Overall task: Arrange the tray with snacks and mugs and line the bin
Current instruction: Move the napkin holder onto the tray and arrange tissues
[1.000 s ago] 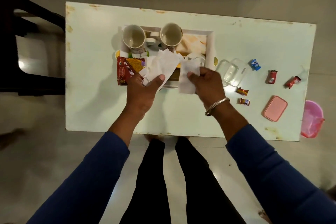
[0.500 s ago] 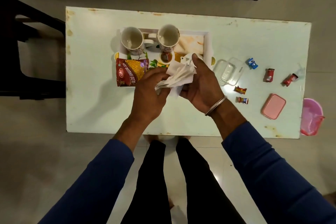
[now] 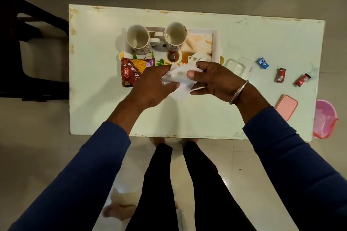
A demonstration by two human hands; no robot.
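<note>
A white printed tray [image 3: 215, 43] lies on the pale table [image 3: 187, 114]. Two empty mugs [image 3: 138, 39] [image 3: 175, 36] stand upright at its far side, and a red snack packet [image 3: 131, 73] lies at its near left corner. Over the tray's near edge both hands hold a crumpled white tissue [image 3: 180, 80]. My left hand [image 3: 154, 86] grips it from the left, and my right hand [image 3: 216, 80] pinches it from the right. A pink bin [image 3: 324, 118] with a clear liner sits on the floor off the table's right end.
A clear plastic box [image 3: 239, 67] lies right of the tray, with its pink lid [image 3: 286, 107] near the table's right front corner. A blue sweet [image 3: 262, 63] and two red sweets [image 3: 280, 75] [image 3: 302, 79] are scattered on the right. A dark chair [image 3: 28, 52] stands left.
The two hands have come together and bunched the white tissue, which was spread apart in two pieces a second ago. The tray, mugs and packet have stayed put.
</note>
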